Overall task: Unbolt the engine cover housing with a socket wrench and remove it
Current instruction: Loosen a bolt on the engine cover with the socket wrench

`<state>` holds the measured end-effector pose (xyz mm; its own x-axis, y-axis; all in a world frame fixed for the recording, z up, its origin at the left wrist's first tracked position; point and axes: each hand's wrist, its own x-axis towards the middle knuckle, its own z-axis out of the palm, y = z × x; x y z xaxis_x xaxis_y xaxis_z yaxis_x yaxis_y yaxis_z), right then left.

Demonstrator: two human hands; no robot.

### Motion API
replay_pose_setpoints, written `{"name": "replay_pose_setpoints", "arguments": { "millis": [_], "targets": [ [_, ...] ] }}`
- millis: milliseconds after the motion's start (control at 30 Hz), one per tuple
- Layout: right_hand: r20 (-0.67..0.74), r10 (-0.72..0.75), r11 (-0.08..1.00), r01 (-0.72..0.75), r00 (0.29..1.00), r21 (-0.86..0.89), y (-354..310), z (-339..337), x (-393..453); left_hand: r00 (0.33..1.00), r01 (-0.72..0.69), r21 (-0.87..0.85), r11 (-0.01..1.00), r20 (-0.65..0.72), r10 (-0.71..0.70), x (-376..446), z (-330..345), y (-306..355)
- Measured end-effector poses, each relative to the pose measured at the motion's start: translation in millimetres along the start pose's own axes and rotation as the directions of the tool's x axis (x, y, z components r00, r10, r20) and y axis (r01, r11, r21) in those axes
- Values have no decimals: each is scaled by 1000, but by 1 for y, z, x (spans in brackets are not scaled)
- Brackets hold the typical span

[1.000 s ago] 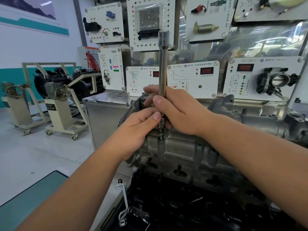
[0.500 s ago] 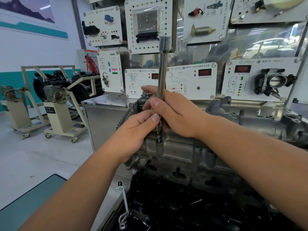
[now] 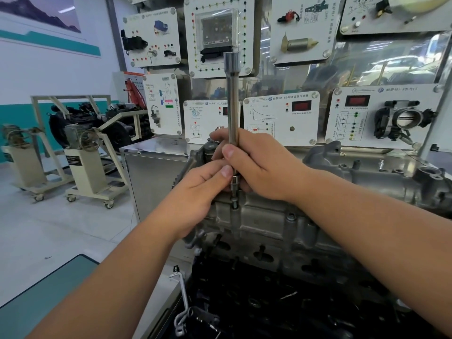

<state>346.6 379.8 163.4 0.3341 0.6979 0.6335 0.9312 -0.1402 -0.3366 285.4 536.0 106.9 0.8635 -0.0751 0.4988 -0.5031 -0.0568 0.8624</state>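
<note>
Engine cover housing [image 3: 281, 226] sits before white sensor boards [image 3: 281, 116]; both hands, right hand [image 3: 264, 167] and left hand [image 3: 195, 192], grip the upright socket wrench [image 3: 232, 99].

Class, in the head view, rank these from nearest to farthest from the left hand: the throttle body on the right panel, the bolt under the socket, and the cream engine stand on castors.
1. The bolt: just right of and below the left hand, on the engine cover housing.
2. The cream engine stand: off to the left, on the floor.
3. The throttle body: far right, on the display panel.
</note>
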Motion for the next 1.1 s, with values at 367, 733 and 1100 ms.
{"name": "replay_pose_setpoints", "arguments": {
  "millis": [367, 733, 1100],
  "targets": [
    [-163, -17, 1000, 14, 986, -19, 0, 1, 2, 997, -45, 62, 997, -54, 48, 0, 7, -1],
    [-113, -15, 999, 11, 994, -33, 1, 2, 3, 994, -77, 25, 997, -71, 79, -1, 8, -2],
    [-56, -29, 999, 27, 998, -29, -3, 0, 0, 992, -111, 61, 992, -49, 114, 1, 8, -4]
  ]
}}
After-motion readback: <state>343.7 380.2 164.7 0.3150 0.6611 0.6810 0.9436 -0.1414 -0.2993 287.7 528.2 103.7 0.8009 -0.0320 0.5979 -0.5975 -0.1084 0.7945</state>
